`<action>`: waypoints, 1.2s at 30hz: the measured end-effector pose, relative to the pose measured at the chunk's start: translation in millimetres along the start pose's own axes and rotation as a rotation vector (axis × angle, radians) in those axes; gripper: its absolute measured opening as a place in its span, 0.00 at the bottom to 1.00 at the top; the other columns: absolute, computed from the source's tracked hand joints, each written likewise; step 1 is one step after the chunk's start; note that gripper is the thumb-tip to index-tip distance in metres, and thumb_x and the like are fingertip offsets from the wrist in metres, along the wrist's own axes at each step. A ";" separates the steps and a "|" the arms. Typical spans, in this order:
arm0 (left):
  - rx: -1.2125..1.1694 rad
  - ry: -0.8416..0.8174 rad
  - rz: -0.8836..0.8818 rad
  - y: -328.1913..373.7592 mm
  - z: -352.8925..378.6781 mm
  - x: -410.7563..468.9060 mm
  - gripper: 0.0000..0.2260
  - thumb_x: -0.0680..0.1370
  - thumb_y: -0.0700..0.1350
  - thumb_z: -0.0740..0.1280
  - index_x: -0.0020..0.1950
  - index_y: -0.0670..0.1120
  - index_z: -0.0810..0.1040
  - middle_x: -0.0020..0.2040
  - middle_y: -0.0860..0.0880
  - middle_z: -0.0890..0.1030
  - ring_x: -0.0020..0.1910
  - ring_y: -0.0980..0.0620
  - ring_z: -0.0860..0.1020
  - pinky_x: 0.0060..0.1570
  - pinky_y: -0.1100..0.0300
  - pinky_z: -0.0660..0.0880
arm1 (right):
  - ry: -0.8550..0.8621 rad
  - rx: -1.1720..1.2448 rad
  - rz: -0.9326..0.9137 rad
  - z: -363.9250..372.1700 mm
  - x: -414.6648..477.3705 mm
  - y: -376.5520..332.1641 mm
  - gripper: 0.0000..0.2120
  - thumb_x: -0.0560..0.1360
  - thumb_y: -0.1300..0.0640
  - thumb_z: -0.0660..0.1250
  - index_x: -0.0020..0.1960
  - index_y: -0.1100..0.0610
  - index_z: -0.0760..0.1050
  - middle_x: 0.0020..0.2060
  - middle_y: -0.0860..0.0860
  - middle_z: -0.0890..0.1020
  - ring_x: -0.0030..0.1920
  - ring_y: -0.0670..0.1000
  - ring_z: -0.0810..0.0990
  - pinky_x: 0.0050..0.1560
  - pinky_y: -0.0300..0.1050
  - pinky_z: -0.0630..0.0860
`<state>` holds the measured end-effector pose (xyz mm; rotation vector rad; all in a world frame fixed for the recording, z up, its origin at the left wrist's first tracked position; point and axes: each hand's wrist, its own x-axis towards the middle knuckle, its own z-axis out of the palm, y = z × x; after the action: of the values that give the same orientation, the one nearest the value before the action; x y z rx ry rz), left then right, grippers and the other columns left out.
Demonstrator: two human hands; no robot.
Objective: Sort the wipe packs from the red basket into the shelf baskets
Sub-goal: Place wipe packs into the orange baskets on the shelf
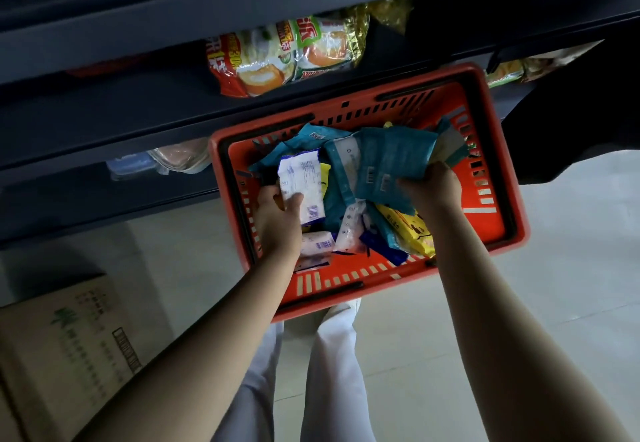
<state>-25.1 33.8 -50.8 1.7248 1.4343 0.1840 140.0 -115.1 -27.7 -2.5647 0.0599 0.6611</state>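
Here, in the head view, both hands are down in the red basket [507, 164]. The left hand [277, 216] pinches a white wipe pack [301, 185] at 9 o'clock in the pile, long axis running 12 to 6. The right hand [433, 185] grips a sheaf of teal packs [388, 161] at 2 o'clock. The shelf [138, 102] lies toward 12 o'clock; its baskets can't be made out.

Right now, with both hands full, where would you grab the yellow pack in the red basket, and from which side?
Probably pinch the yellow pack at its exposed near-right end, coming from above over the red basket's bare right side. Its far end is tucked under the teal packs that the right hand holds.
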 end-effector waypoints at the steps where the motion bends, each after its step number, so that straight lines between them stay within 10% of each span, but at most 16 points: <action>1: 0.032 0.000 0.062 0.4 -7.8 -3.0 0.14 0.77 0.48 0.70 0.59 0.42 0.75 0.51 0.50 0.76 0.49 0.52 0.75 0.37 0.67 0.64 | -0.014 0.014 0.023 -4.9 -4.9 1.0 0.17 0.69 0.55 0.73 0.55 0.62 0.78 0.48 0.58 0.83 0.48 0.59 0.81 0.39 0.48 0.74; 6: -0.130 -0.129 0.126 31.3 -70.6 -32.7 0.09 0.76 0.46 0.71 0.53 0.45 0.75 0.46 0.53 0.80 0.47 0.50 0.79 0.39 0.72 0.69 | -0.139 0.543 0.038 -58.7 -57.0 -12.7 0.27 0.69 0.71 0.70 0.65 0.56 0.69 0.51 0.52 0.82 0.51 0.55 0.83 0.49 0.54 0.82; 9: -0.222 -0.228 0.153 73.4 -128.9 -60.8 0.08 0.75 0.47 0.72 0.49 0.50 0.75 0.49 0.50 0.83 0.49 0.48 0.81 0.50 0.56 0.75 | -0.322 0.891 -0.038 -112.4 -103.9 -43.9 0.27 0.72 0.75 0.65 0.67 0.57 0.69 0.48 0.50 0.84 0.49 0.52 0.85 0.50 0.52 0.81; 13: -0.356 -0.231 0.244 137.2 -214.2 -101.9 0.07 0.73 0.48 0.73 0.47 0.52 0.76 0.46 0.55 0.84 0.47 0.56 0.82 0.45 0.62 0.76 | -0.487 0.980 -0.183 -185.2 -168.9 -106.3 0.23 0.69 0.58 0.74 0.62 0.54 0.73 0.53 0.53 0.83 0.55 0.55 0.83 0.54 0.56 0.79; 20: -0.626 -0.208 0.325 214.6 -349.2 -157.0 0.11 0.69 0.54 0.73 0.47 0.52 0.79 0.47 0.53 0.85 0.45 0.56 0.83 0.39 0.66 0.77 | -0.593 0.674 -0.304 -268.9 -270.7 -222.3 0.46 0.56 0.41 0.79 0.66 0.41 0.58 0.54 0.47 0.77 0.50 0.47 0.81 0.45 0.43 0.76; 25: -0.712 -0.178 0.347 231.8 -434.5 -150.6 0.11 0.66 0.57 0.73 0.45 0.55 0.79 0.46 0.49 0.84 0.42 0.50 0.82 0.41 0.48 0.75 | -0.852 0.823 -0.272 -286.3 -318.6 -304.2 0.32 0.64 0.46 0.75 0.64 0.54 0.71 0.47 0.52 0.82 0.42 0.50 0.83 0.41 0.45 0.80; 31: -0.815 -0.093 0.338 230.5 -525.7 -98.9 0.05 0.75 0.49 0.72 0.49 0.54 0.78 0.47 0.53 0.85 0.47 0.50 0.83 0.45 0.47 0.79 | -1.112 1.027 -0.251 -262.4 -359.5 -402.3 0.20 0.77 0.48 0.63 0.63 0.58 0.79 0.61 0.62 0.80 0.60 0.65 0.79 0.60 0.64 0.76; 36: -0.860 -0.105 0.334 225.2 -581.6 -52.3 0.10 0.77 0.48 0.69 0.57 0.50 0.77 0.51 0.53 0.84 0.50 0.50 0.84 0.48 0.48 0.80 | -0.940 0.938 -0.365 -224.3 -374.8 -459.1 0.14 0.76 0.63 0.64 0.62 0.58 0.76 0.56 0.58 0.83 0.54 0.56 0.84 0.49 0.46 0.82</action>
<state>-225.0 293.5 482.4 1.1995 0.7836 0.7581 -17.9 155.2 523.2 -1.1798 -0.3233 1.2378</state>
